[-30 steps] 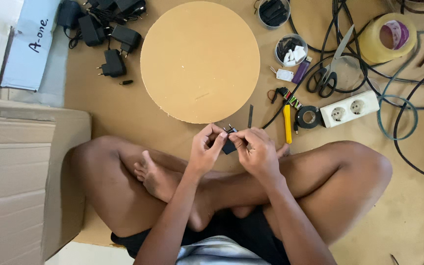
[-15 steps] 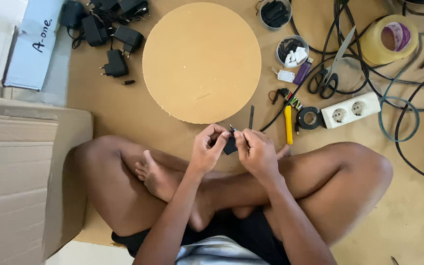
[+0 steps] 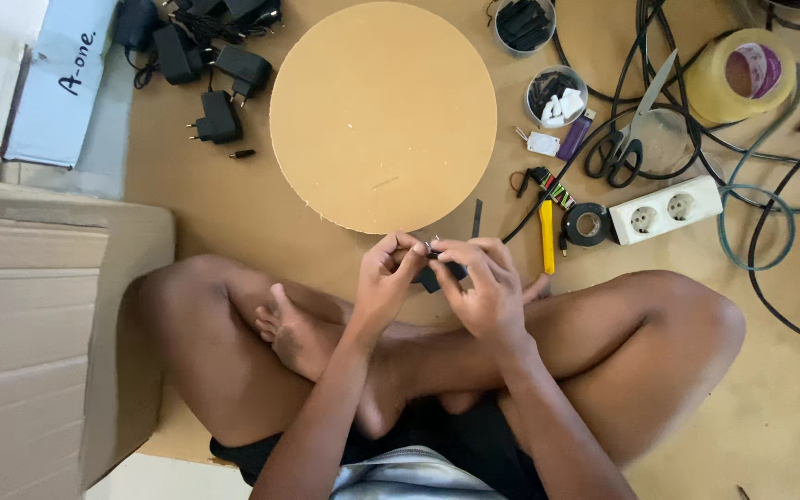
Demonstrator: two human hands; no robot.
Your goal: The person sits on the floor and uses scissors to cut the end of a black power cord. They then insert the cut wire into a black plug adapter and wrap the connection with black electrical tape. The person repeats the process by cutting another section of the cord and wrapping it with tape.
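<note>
Brown cardboard-covered floor [image 3: 233,213], person sitting cross-legged on it, camera looking straight down. Round tan disc [image 3: 383,116] lies flat just ahead of the knees.

Both hands meet over the crossed shins, just below the disc's near edge. Left hand [image 3: 389,282] and right hand [image 3: 481,287] pinch the same small black part [image 3: 434,264] between fingertips, fingertips touching or nearly so. Something small and metallic glints at the top of the part; too small to identify. Both hands are closed in a fine grip on it, no fingers spread.

Right of the hands: yellow-handled tool [image 3: 546,236] lying lengthwise, roll of black tape [image 3: 588,223] just beside it, white double socket strip [image 3: 667,210] next to that. Further up: scissors [image 3: 630,139] with black handles, small round tub [image 3: 556,95] holding white and black bits, a second tub [image 3: 523,24] with black pieces, yellowish tape roll [image 3: 741,76] at top right. Black cables [image 3: 770,222] loop over the whole right side.

Top left: heap of black plug adapters [image 3: 206,56], pale blue box [image 3: 57,83]. Large cardboard box [image 3: 39,315] sits against the left leg.
</note>
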